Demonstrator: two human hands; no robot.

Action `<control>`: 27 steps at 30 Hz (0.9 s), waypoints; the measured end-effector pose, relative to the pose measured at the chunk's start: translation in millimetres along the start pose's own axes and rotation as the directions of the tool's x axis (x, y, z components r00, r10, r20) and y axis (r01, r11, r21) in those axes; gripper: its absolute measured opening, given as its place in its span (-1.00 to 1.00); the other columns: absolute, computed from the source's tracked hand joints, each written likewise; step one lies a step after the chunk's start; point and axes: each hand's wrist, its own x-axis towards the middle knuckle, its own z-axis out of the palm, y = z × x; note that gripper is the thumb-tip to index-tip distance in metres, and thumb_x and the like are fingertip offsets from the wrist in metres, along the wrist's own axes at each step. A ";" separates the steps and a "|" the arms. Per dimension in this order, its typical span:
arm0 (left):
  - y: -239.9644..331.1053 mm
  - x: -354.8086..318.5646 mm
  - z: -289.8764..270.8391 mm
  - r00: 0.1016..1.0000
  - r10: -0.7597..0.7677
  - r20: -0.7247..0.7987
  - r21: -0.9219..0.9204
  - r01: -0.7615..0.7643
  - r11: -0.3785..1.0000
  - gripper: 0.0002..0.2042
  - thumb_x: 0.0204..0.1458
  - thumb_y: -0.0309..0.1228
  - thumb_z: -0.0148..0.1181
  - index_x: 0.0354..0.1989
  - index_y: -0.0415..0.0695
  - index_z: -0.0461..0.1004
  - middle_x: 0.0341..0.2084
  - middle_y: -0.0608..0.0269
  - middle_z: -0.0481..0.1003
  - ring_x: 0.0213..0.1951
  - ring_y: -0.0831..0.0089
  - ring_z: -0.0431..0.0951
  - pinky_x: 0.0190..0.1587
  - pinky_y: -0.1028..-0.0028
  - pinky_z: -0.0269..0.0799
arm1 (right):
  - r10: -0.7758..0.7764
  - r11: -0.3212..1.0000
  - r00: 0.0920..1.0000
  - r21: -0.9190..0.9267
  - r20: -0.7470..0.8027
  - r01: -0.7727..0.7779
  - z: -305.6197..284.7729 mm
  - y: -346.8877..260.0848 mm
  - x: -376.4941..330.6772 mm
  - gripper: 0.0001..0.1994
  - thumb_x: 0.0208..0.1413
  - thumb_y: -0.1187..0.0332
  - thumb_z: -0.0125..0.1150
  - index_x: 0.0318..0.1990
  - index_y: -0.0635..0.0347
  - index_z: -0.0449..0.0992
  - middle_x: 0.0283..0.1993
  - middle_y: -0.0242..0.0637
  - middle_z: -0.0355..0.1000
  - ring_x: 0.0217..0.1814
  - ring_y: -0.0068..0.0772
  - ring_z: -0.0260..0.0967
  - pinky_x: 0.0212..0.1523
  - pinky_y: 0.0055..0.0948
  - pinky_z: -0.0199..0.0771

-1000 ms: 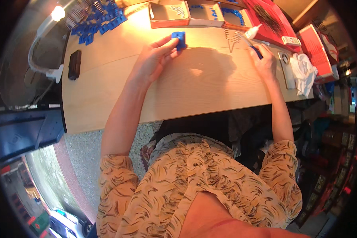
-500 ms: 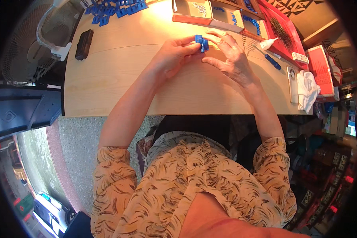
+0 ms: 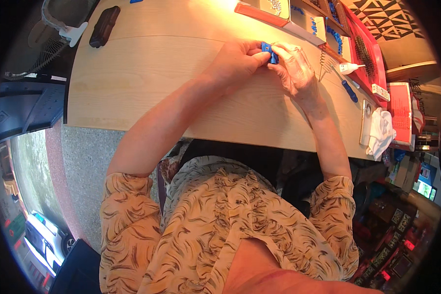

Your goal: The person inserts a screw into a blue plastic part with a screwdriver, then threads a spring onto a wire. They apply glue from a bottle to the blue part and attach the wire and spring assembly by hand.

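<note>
The blue piece [image 3: 266,47] is up over the far part of the surface [image 3: 166,63] — the left hand [image 3: 237,59] pinches it between thumb and fingers, and the right hand [image 3: 298,72], half curled, has its fingertips at the right side, though whether they grip I cannot tell. Work on it looks midway: in hand, not yet set down, the tool [image 3: 349,91] lying free to the right. Since half a second ago, the right hand's spread fingers have closed in.
</note>
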 end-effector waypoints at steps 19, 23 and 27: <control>1.9 -1.1 1.7 0.997 0.071 0.006 0.352 -0.068 0.934 -0.70 0.31 -0.42 0.16 0.18 -0.15 0.56 -0.18 0.25 0.66 -0.21 0.64 0.58 -0.17 0.56 0.52 | 0.312 0.873 0.946 0.368 0.082 -0.320 -3.2 14.9 8.2 -0.84 0.36 0.41 0.16 -0.22 0.35 0.52 -0.32 -0.23 0.43 -0.25 -0.32 0.43 -0.17 -0.39 0.46; 2.0 -2.7 3.6 0.999 0.033 -0.003 0.350 -0.030 0.936 -0.71 0.31 -0.41 0.16 0.16 -0.16 0.58 -0.18 0.25 0.66 -0.21 0.64 0.58 -0.16 0.56 0.53 | 0.304 0.879 0.951 0.365 0.064 -0.306 -1.2 16.6 8.3 -0.84 0.36 0.41 0.15 -0.23 0.34 0.52 -0.32 -0.23 0.42 -0.27 -0.31 0.42 -0.20 -0.39 0.44; 3.6 5.3 -3.3 0.997 0.069 0.028 0.337 -0.074 0.938 -0.69 0.26 -0.36 0.25 0.14 -0.18 0.59 -0.19 0.26 0.67 -0.24 0.62 0.60 -0.15 0.54 0.55 | 0.249 0.931 0.968 0.271 0.014 -0.243 -0.3 18.4 10.7 -0.86 0.35 0.42 0.16 -0.21 0.34 0.52 -0.31 -0.17 0.43 -0.26 -0.17 0.44 -0.20 -0.34 0.46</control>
